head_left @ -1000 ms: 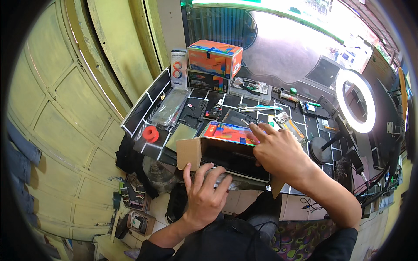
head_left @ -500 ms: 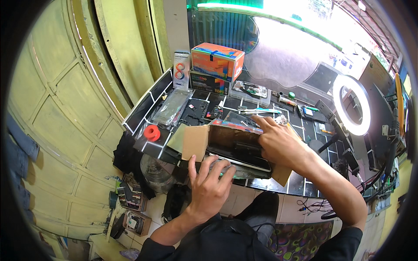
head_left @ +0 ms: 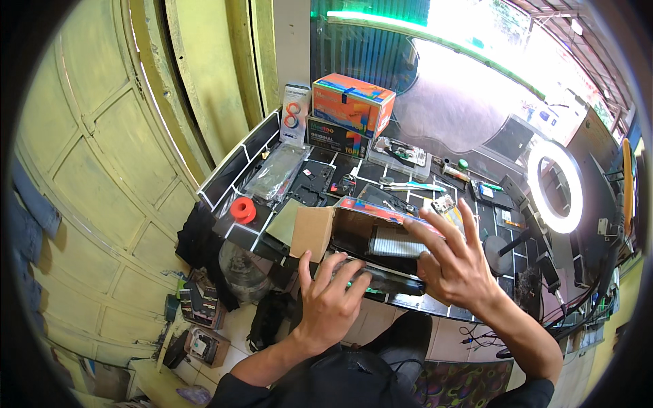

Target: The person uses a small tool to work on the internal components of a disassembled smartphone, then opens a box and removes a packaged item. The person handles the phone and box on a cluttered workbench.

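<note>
On the near edge of the workbench lies an open cardboard box, tilted so that its opening faces me. Inside it are dark, flat, glossy panels, and a ribbed silvery piece rests among them. My left hand grips the box's near side, its fingers bent over the edge and its thumb by the left flap. Dark flat pieces lie under and beside those fingers. At the box's right end hovers my right hand, fingers spread; its lower fingers are partly hidden at the opening.
A red spool sits at the bench's left. Behind are clear plastic sleeves, stacked orange and black boxes, tweezers and phone parts. A lit ring lamp stands at right, with cables hanging below.
My right hand has drawn back toward me from the box's far edge, and its fingers have spread. The ribbed silvery piece now shows inside. My left hand stays at the near side.
</note>
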Demonstrator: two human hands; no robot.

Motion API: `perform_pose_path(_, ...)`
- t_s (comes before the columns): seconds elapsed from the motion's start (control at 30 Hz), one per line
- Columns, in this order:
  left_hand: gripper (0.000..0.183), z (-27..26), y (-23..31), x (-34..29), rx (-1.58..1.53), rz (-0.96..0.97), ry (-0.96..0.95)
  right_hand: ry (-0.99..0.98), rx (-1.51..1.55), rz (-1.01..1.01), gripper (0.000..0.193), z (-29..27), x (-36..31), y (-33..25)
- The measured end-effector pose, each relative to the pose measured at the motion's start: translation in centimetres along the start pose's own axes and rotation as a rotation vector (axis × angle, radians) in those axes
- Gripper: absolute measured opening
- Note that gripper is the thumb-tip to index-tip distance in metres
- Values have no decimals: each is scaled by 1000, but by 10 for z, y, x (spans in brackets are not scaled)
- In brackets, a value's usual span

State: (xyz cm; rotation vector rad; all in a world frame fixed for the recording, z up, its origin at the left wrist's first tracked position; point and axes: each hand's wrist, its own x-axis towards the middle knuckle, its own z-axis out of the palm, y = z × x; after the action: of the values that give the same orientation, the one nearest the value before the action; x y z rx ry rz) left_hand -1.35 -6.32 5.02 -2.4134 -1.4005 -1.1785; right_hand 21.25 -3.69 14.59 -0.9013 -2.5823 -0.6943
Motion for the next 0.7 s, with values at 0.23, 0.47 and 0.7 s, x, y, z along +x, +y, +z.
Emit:
perform_pose_path(0.23,33,0,1,-3,-5,3,16,82,-10,27,14,13,-19,-3)
perform_pose_path(0.47,32,-2,1,1,-17,-9,-7,102,358,532,8,11,-4,3)
perform_pose_path(0.7,26,-3,0,4,-16,-10,-36,-3,689,695,12,1,0,20)
